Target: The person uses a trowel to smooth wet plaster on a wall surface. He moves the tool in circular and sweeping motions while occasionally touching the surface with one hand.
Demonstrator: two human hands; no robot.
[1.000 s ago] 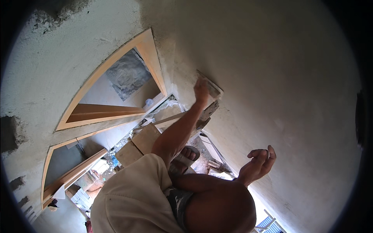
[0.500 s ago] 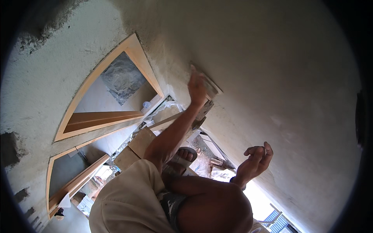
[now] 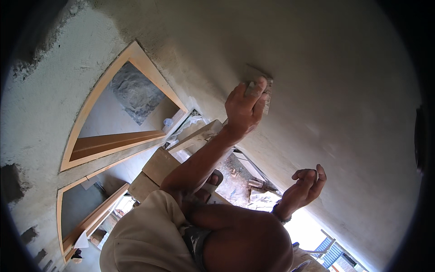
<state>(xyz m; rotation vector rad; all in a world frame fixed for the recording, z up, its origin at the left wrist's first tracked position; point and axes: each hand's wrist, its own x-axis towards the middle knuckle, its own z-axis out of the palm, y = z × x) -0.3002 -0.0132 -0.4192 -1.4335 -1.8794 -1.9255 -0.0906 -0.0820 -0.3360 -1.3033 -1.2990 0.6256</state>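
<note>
My left hand (image 3: 244, 106) is raised at the wall, its fingers wrapped round the handle of a plastering trowel (image 3: 268, 96). The trowel's flat grey blade lies against the smooth, damp-looking plaster wall (image 3: 326, 90); the hand hides much of the tool. Lower down on the right, beyond my bent bare knee (image 3: 251, 240), hovers my right hand (image 3: 301, 192), with a dark band at its wrist. Its fingers are loosely curled and apart, and nothing shows in it.
Wood-framed openings (image 3: 156, 75) pierce the rough wall on the left. Boards (image 3: 159, 165) lie below my left arm, with a sandalled foot (image 3: 215, 177) near them. Far below is littered ground (image 3: 240, 183). A blue slatted panel (image 3: 333, 254) stands at lower right.
My left hand has slid the trowel rightward along the wall, turning its blade steeper. My right hand has shifted only slightly to the right. The view has tilted a little.
</note>
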